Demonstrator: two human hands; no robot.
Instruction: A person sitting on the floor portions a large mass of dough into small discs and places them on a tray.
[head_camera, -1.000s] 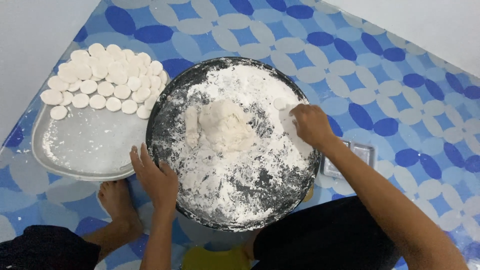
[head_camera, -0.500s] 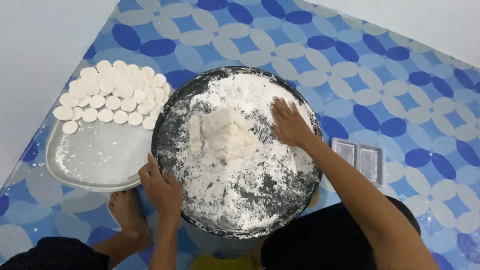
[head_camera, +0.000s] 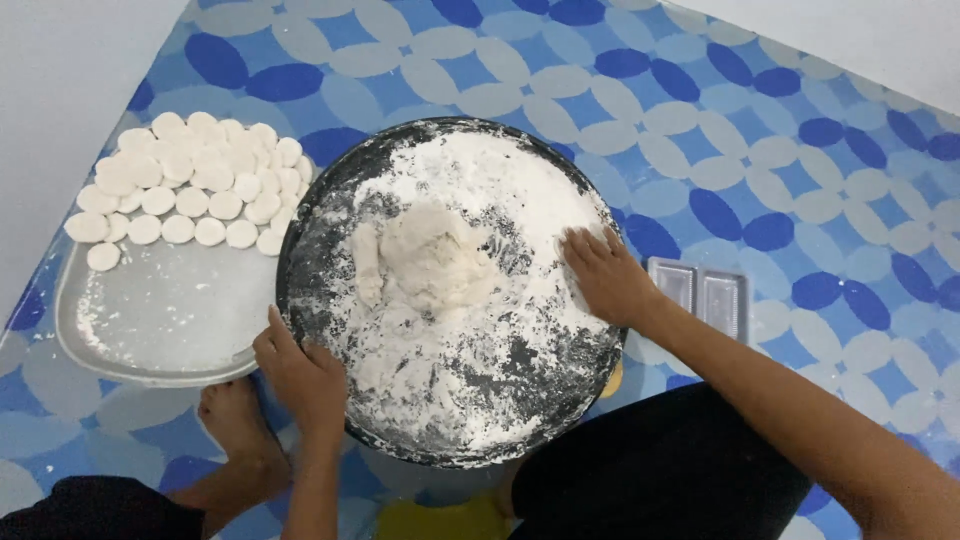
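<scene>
- Floury white powder lies under the fingers (head_camera: 585, 250) of your right hand (head_camera: 608, 275); they are spread a little and lie flat, palm down, on the right inner side of the round black pan (head_camera: 330, 205).
- Your left hand (head_camera: 300, 372) grips the lower left rim of the same pan, the fingers curled over the edge and close together, thumb on the outside.
- Between your two hands, near the middle of the pan, sits a soft lump of white dough (head_camera: 435, 262), touching neither hand.
- Loose flour (head_camera: 500, 180) covers most of the pan's bottom, with dark patches showing through.
- Just beside the pan on the left stands a grey metal tray (head_camera: 160, 330); its rim touches or nearly touches the pan, I cannot tell which.
- Small round white dough discs (head_camera: 190, 180) are packed in rows on the far part of this tray.
- Your bare foot (head_camera: 235, 425) rests on the blue and white patterned floor (head_camera: 760, 150) below the tray.
- Two small clear plastic moulds (head_camera: 700, 295) lie on the floor right of your right wrist.
</scene>
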